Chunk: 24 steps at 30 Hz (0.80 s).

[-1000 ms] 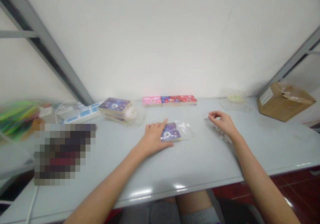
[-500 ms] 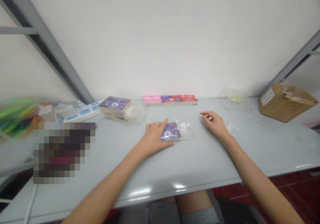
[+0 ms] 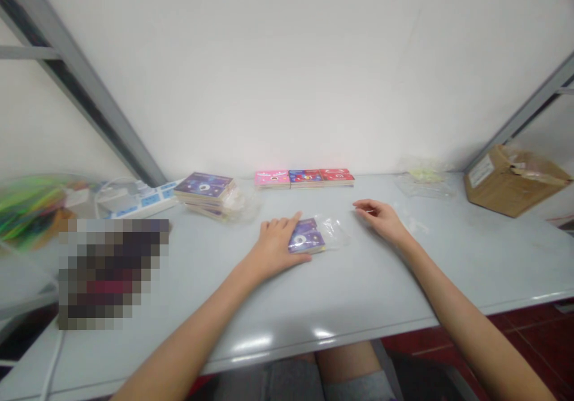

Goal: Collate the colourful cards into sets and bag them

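Note:
My left hand (image 3: 278, 247) grips the left side of a small purple card pack (image 3: 306, 238) with a white round print. The pack lies flat on the table in a clear plastic bag (image 3: 335, 232), whose loose end spreads to the right. My thumb lies along the near edge and my fingers cover the left and far sides. To the right of the bag, apart from it, my right hand (image 3: 380, 218) rests by the table surface. Its fingers are loosely bent with a gap to the thumb, and nothing shows in them.
Pink (image 3: 272, 178), blue-red (image 3: 305, 177) and red card stacks (image 3: 337, 177) line the wall. Left are a purple card stack (image 3: 205, 187), a power strip (image 3: 150, 199) and a pixelated dark object (image 3: 114, 272). Right are a plastic bag (image 3: 424, 181) and a cardboard box (image 3: 513, 183).
My right hand has shifted slightly left towards the bag. My left hand stays on the card pack. The whole view has moved a little.

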Each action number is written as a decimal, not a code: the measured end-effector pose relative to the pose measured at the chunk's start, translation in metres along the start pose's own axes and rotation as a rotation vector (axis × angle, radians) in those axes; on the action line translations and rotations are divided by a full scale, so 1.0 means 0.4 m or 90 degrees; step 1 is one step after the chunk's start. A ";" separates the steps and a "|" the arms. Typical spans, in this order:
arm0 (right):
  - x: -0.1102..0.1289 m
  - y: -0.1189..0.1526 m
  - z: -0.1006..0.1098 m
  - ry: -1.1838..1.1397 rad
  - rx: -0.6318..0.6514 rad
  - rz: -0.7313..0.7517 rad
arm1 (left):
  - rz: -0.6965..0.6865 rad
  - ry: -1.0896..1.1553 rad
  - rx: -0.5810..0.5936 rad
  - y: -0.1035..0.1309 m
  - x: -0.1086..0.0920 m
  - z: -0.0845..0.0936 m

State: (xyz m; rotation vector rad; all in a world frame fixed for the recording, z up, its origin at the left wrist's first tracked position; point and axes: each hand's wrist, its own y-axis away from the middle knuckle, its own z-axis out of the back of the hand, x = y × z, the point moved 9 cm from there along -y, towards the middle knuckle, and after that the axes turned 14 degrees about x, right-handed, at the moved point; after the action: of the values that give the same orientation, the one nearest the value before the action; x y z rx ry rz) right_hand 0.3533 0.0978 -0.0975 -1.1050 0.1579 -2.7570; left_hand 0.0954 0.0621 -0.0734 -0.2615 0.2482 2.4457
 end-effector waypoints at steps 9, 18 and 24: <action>0.181 0.022 -0.106 -0.221 0.152 0.115 | -0.003 0.005 0.002 0.002 0.000 0.003; 0.029 0.064 0.065 0.097 0.002 -0.008 | -0.005 0.003 0.006 0.000 -0.001 0.002; -0.097 0.108 0.120 0.254 0.091 -0.098 | -0.004 -0.003 0.008 -0.001 -0.002 0.000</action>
State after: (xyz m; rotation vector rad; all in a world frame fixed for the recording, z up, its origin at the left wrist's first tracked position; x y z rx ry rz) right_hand 0.4191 0.0612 -0.0962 -0.5433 -0.0790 -3.0384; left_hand 0.0961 0.0620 -0.0732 -0.2507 0.2598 2.4382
